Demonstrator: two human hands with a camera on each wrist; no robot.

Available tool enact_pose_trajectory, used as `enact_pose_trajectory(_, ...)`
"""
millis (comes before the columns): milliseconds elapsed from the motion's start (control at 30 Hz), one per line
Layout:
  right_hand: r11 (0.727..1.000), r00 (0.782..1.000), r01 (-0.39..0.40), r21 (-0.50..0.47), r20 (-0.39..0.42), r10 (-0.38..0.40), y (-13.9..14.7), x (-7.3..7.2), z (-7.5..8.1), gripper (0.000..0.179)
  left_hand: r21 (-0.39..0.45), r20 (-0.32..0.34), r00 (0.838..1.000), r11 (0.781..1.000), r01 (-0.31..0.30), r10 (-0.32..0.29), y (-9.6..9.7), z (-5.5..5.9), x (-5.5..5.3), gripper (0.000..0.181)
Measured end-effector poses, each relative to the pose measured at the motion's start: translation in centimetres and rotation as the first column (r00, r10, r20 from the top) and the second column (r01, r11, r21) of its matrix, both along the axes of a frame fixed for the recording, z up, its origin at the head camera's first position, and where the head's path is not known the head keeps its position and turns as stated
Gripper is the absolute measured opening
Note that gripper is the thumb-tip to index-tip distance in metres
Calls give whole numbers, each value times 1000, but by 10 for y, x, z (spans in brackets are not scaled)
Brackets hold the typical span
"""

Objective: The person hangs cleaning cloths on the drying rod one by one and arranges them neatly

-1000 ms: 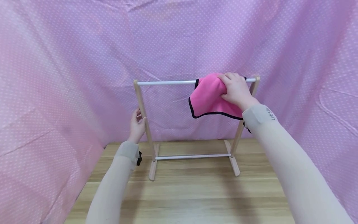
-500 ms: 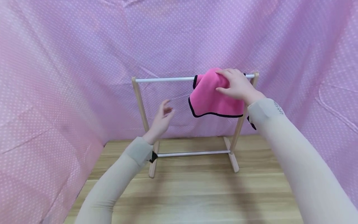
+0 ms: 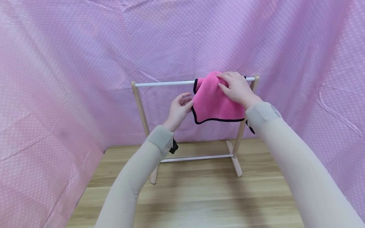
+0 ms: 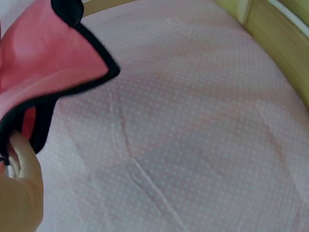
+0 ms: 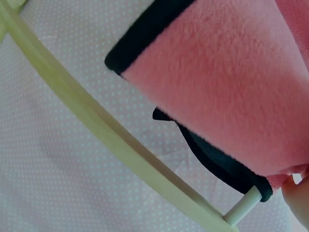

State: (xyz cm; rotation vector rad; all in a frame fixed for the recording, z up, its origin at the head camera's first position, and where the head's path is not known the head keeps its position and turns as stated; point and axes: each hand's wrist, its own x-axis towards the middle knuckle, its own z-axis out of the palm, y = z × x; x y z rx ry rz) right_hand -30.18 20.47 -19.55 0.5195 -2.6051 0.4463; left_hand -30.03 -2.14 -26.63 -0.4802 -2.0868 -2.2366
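A pink fleece cloth [image 3: 218, 106] with black trim hangs over the white top rail [image 3: 165, 84] of a small wooden rack, toward its right end. Near the rail the fabric bulges upward, where my right hand [image 3: 238, 88] holds it with fingers over the top and thumb on the front. My left hand [image 3: 177, 110] is at the cloth's left edge, thumb tip right at the black trim and fingers loosely bent. In the left wrist view, a digit of the left hand [image 4: 24, 188] reaches beneath the trimmed edge. The right wrist view shows the cloth's plush surface [image 5: 227, 87] close up.
The rack's left post [image 3: 139, 104] and right post [image 3: 240, 133] stand on wooden feet, joined low down by a white bar [image 3: 196, 158]. A wood-grain table [image 3: 205, 196] lies under it. Pink dotted fabric [image 3: 114, 47] hangs behind and at both sides.
My left hand has left the rack's left post and moved right to the cloth's left edge. The right hand has stayed on the cloth, its thumb shifting slightly.
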Motion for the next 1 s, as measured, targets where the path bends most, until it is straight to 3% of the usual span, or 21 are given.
enact_pose_trajectory(167, 1000, 1000, 20, -5, -19, -20, -3, 1, 0, 41, 33, 167, 984, 997, 64, -69, 4, 7, 4, 40)
enact_pose_trajectory(233, 1000, 999, 26, -6, -24, -27, -3, 1, 0, 41, 56, 196, 976, 995, 80, -89, 6, 9, 6, 39)
enact_pose_trajectory(333, 999, 999, 34, -5, -21, -34, -1, 2, 0, 42, 91, 158, 985, 994, 56, -70, 9, 11, 6, 36)
enact_pose_trajectory(467, 999, 999, 44, -30, -19, -45, 4, 5, -1, 45, 153, 52, 999, 988, -23, 16, 12, 20, 7, 33)
enact_pose_trajectory(567, 983, 997, 62, -173, -36, -70, 9, 8, -3, 46, 196, -7, 998, 979, -64, 67, 13, 28, 6, 32)
enact_pose_trajectory(633, 933, 993, 81, -350, -55, -107, 14, 11, -7, 44, 216, -33, 996, 973, -78, 87, 13, 33, 5, 32)
enact_pose_trajectory(733, 787, 984, 119, -606, -32, -173, 23, 17, -15, 40, 222, -52, 993, 970, -94, 108, 12, 39, 4, 33)
enact_pose_trajectory(800, 705, 978, 163, -691, 19, -208, 30, 19, -21, 39, 216, -55, 991, 971, -104, 118, 11, 40, 4, 34)
enact_pose_trajectory(867, 671, 971, 212, -711, 75, -227, 36, 21, -27, 38, 203, -58, 991, 973, -108, 122, 10, 40, 4, 34)
enact_pose_trajectory(1000, 665, 965, 246, -705, 119, -232, 43, 20, -32, 40, 178, -99, 986, 977, -114, 133, 9, 37, 2, 33)
